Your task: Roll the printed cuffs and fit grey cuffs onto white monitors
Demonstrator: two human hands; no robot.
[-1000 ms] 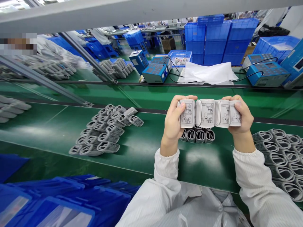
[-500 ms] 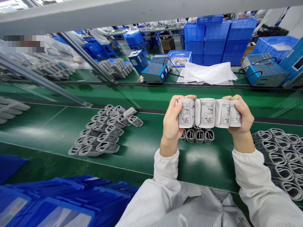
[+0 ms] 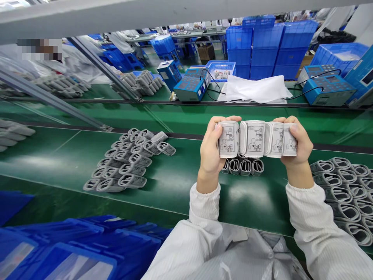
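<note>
Widest lane was bare green bench btwn the L cuff pile and the L hand. 2nd opening lay btwn the forearms, on the nr side of the small cuff group. Held cuffs bridged L hand to R hand, blocking a straight run fwd at that ht. R side was tight, w/ the R cuff pile just beside the R sleeve. Beyond the hands a green strip ran crosswise; past it, blue boxes and white sheets obstructed. Overhead, a grey beam crossed; a slanted strut cut across far L.
</note>
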